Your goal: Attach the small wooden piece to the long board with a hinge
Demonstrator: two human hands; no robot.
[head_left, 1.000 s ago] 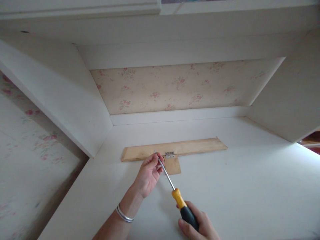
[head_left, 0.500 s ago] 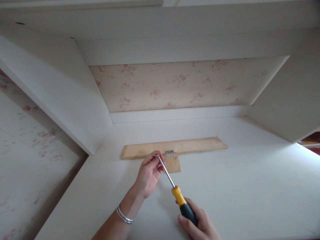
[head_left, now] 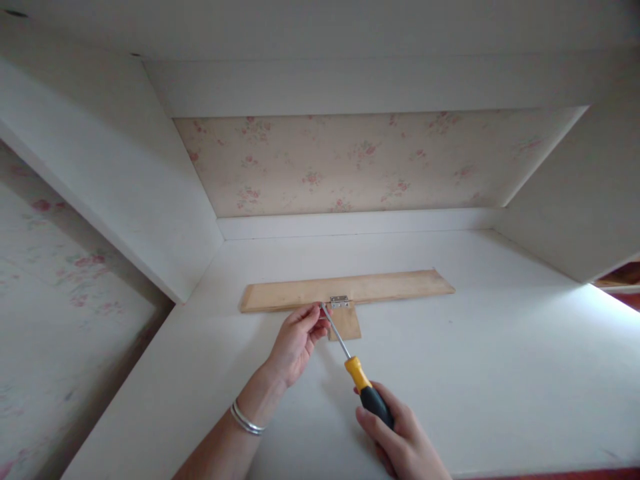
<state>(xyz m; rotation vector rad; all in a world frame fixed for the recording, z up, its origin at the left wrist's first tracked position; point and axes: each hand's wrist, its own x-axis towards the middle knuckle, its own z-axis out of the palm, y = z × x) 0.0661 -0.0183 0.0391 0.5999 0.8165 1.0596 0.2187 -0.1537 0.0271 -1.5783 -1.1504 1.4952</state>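
Observation:
A long wooden strip (head_left: pixel 390 287) lies across the white shelf board (head_left: pixel 500 360), with a small wooden piece (head_left: pixel 347 323) joined to it by a silver hinge (head_left: pixel 339 301). My right hand (head_left: pixel 403 443) grips the black and yellow handle of a screwdriver (head_left: pixel 360 380), whose metal shaft points up and left toward the hinge. My left hand (head_left: pixel 295 343), with a silver bracelet on the wrist, pinches the shaft near its tip, just left of the hinge. Whether a screw sits at the tip is too small to tell.
White side panels (head_left: pixel 115 173) close the shelf bay on the left and right, and floral wallpaper (head_left: pixel 350 163) covers the back. A white top board hangs overhead. A brown surface shows at the far right edge (head_left: pixel 623 277).
The screwdriver tip and my left fingers have moved a little right and toward the hinge. The camera has tilted slightly, so the whole scene sits higher.

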